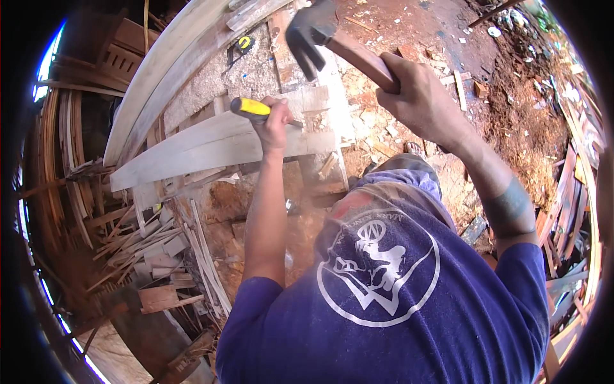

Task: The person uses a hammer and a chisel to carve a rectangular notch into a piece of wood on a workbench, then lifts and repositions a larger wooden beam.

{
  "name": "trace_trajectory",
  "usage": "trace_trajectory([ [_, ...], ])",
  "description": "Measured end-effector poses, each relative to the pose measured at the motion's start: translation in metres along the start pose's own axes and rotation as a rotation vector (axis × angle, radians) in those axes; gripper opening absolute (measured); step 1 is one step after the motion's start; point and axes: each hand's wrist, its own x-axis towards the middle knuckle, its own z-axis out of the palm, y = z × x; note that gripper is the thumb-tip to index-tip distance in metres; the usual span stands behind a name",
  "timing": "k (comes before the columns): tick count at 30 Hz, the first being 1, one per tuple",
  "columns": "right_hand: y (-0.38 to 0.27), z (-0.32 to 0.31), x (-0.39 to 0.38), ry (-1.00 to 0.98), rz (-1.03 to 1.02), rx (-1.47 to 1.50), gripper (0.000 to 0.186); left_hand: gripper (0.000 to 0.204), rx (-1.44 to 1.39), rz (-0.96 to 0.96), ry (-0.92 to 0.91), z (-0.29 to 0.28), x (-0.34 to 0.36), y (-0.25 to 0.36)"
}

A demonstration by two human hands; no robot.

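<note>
My left hand (274, 125) is closed round a chisel (254, 109) with a yellow and black handle. The chisel's blade points right, toward the notched end of a pale wooden board (198, 146); whether its tip touches the wood I cannot tell. In my right hand (422, 99) is a claw hammer (361, 57), gripped by its wooden handle. Its dark head (311, 35) is raised above and to the right of the chisel, apart from it. Notches and tongues show at the board's right end, beside the chisel blade.
A long curved board (150, 83) lies at the far left, past the notched one. A yellow and black tape measure (243, 43) rests among sawdust. Wood offcuts (153, 253) are heaped at the left. Chips and scraps cover the dirt floor (511, 121) at the right.
</note>
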Motion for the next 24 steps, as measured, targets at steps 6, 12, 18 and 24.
trace_trajectory([
  [6,-0.029,-0.012,0.007,0.239,-0.363,-0.093,0.017,0.022,0.272,0.066,-0.071,0.010,-0.003,-0.015],
  [12,-0.028,0.016,0.000,-0.177,-0.105,-0.325,0.009,0.009,0.224,0.092,-0.082,-0.001,0.000,-0.031],
  [18,-0.021,-0.001,-0.005,0.079,-0.259,-0.099,0.012,0.026,0.141,-0.029,-0.154,-0.014,-0.007,-0.036],
  [24,-0.016,-0.020,-0.019,0.107,0.039,0.052,0.020,0.031,-0.032,-0.028,0.414,-0.043,-0.001,0.023],
])
